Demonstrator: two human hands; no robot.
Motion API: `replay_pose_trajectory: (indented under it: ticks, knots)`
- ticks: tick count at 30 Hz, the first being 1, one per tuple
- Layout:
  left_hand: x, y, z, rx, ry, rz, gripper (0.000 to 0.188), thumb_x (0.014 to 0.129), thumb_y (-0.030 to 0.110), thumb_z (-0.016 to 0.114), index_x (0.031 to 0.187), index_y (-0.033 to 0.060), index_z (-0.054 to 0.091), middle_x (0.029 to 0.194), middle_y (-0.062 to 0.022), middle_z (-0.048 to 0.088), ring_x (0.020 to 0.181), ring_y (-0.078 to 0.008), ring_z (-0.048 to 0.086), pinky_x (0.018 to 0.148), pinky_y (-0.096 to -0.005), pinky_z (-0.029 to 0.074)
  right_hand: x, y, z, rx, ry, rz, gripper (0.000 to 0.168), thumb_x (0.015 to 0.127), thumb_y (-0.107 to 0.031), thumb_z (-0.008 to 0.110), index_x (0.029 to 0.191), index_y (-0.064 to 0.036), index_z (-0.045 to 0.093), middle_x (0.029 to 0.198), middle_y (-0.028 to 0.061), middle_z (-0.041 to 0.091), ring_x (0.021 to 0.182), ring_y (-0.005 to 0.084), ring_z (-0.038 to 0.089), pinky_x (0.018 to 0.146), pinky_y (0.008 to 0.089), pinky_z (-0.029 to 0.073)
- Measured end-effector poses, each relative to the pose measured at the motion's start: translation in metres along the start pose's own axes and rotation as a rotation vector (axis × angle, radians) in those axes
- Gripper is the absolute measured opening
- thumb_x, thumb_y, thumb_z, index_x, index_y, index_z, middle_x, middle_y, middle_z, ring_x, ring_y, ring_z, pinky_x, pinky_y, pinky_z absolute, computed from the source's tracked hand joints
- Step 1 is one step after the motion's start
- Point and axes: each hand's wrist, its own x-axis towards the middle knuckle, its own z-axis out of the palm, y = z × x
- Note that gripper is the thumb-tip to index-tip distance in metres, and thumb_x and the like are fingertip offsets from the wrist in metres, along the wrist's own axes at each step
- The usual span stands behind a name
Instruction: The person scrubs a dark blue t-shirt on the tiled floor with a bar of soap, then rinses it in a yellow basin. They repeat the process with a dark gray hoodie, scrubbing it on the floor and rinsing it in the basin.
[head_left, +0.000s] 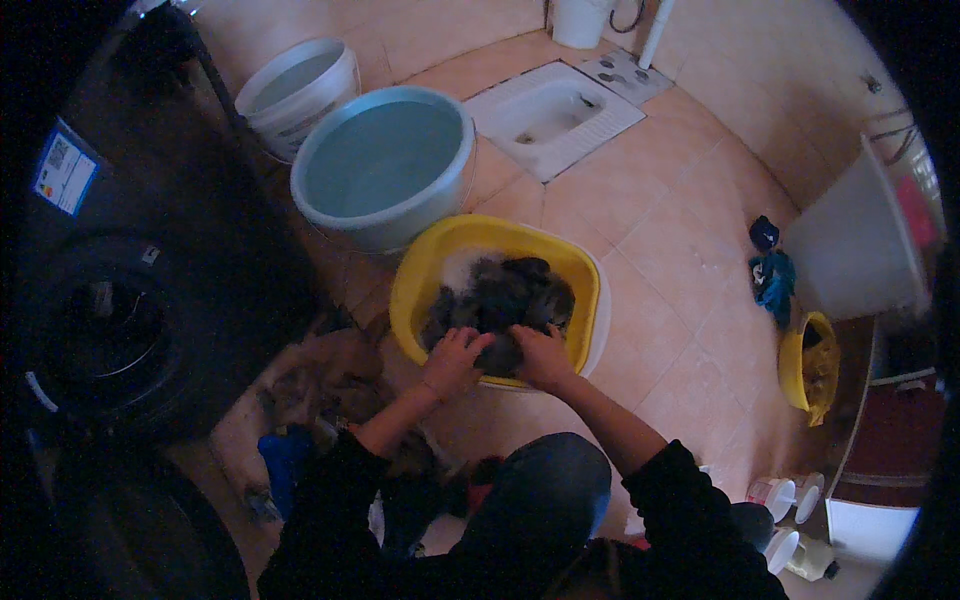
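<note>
A yellow plastic basin (414, 259) stands on the tiled floor before me, with a white rim showing beneath its right side. Dark wet cloth (502, 296) fills much of it, and pale suds (461, 270) lie at the cloth's upper left. At the basin's near edge, my left hand (454, 364) grips the left part of the cloth, fingers curled into it. A short gap to the right, my right hand (541, 356) grips the same dark cloth. Fingertips of both hands are partly sunk in its folds, and the basin's bottom is hidden.
Beyond the basin stand a large light-blue tub (382, 157) of water and a white bucket (300, 90) of water. A squat toilet (551, 116) lies behind. To the left, a dark front-loading washing machine (172, 247) has its door open; clothes (330, 375) lie beside it.
</note>
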Motion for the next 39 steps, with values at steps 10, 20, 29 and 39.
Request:
replay_pose_trajectory:
  ticks: [10, 20, 29, 39]
  knots:
    - [0.047, -0.039, -0.033, -0.1, -0.017, -0.075, 0.071, 0.059, 0.02, 0.073, 0.122, 0.0131, 0.04, 0.116, -0.0132, 0.046, 0.107, -0.0322, 0.044, 0.09, -0.0392, 0.037, 0.002, -0.024, -0.103, 0.353, 0.714, -0.055, 0.021, 0.067, 0.0, 0.058, 0.087, -0.003, 0.053, 0.084, 0.0123, 0.052, 0.076, 0.0297, 0.054, 0.071, 0.0345, 0.045]
    - [0.08, -0.007, -0.089, -0.901, 0.562, -0.149, 0.061, 0.07, -0.005, 0.052, 0.127, 0.0001, 0.031, 0.12, -0.0135, 0.044, 0.111, -0.0224, 0.042, 0.094, -0.0337, 0.035, -0.01, 0.005, -0.146, 0.915, 0.747, -0.058, 0.021, 0.074, 0.004, 0.049, 0.094, -0.002, 0.049, 0.089, 0.0074, 0.051, 0.086, 0.0175, 0.052, 0.077, 0.0289, 0.042]
    - [0.093, 0.09, -0.135, -1.118, 0.505, -0.02, 0.042, 0.062, -0.005, 0.043, 0.104, -0.0017, 0.043, 0.096, -0.0096, 0.051, 0.091, -0.0182, 0.05, 0.085, -0.0297, 0.039, 0.018, -0.023, -0.063, 0.777, 0.815, -0.066, 0.039, 0.072, -0.014, 0.062, 0.108, -0.006, 0.05, 0.107, 0.0094, 0.054, 0.102, 0.0207, 0.05, 0.089, 0.0322, 0.037]
    - [0.056, 0.024, -0.08, -0.588, 0.183, -0.022, 0.1, 0.059, 0.02, 0.077, 0.13, 0.0031, 0.009, 0.132, -0.0169, 0.021, 0.12, -0.0275, 0.026, 0.101, -0.0381, 0.021, 0.011, -0.031, -0.151, 1.402, 0.765, 0.084, 0.027, 0.071, -0.005, 0.058, 0.098, -0.004, 0.056, 0.088, 0.0024, 0.06, 0.08, 0.0126, 0.055, 0.072, 0.0265, 0.044]
